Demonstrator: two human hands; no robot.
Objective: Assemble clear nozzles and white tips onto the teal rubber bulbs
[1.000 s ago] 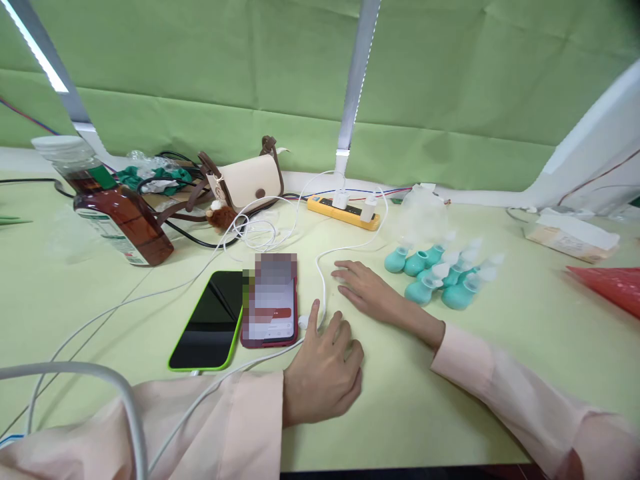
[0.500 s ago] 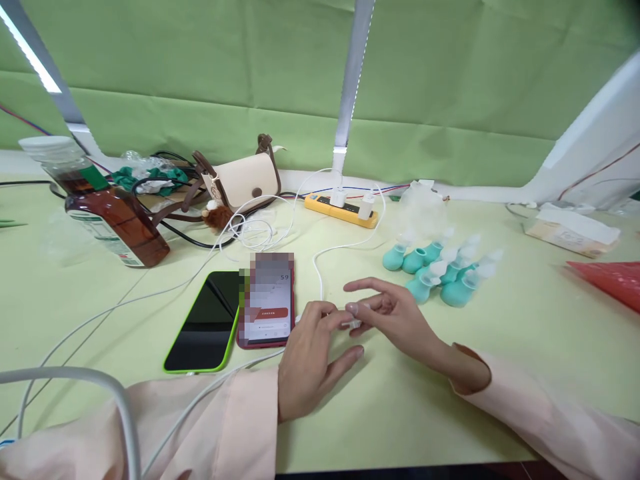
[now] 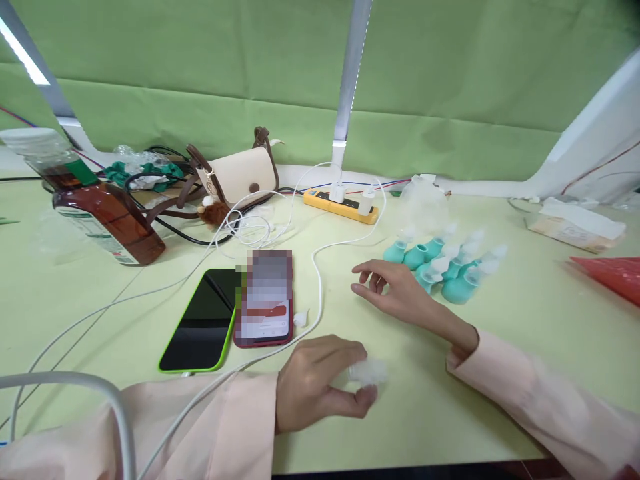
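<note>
My left hand (image 3: 323, 387) is near the front of the table, thumb and fingers closed on a small translucent plastic piece (image 3: 367, 371). The piece is blurred, so its exact kind is unclear. My right hand (image 3: 395, 288) hovers to the left of several teal rubber bulbs (image 3: 416, 257), its fingers loosely curved and apart from the thumb, with nothing visible between them. Most of the bulbs carry translucent white tips (image 3: 471, 241). A small white tip-like piece (image 3: 301, 319) lies against the right side of the red-cased phone (image 3: 290, 313).
A green-cased phone (image 3: 200, 323) lies left of the red one. White cable (image 3: 319, 280) runs across the table to a yellow power strip (image 3: 320, 202). Behind are a cream handbag (image 3: 240, 175) and a large brown bottle (image 3: 107, 217). At right are a tissue pack (image 3: 575, 227) and red plastic (image 3: 613, 277).
My hands have parted. The left came nearer to the front edge with the translucent piece, while the right withdrew toward the bulbs. The white tip beside the phone is now uncovered.
</note>
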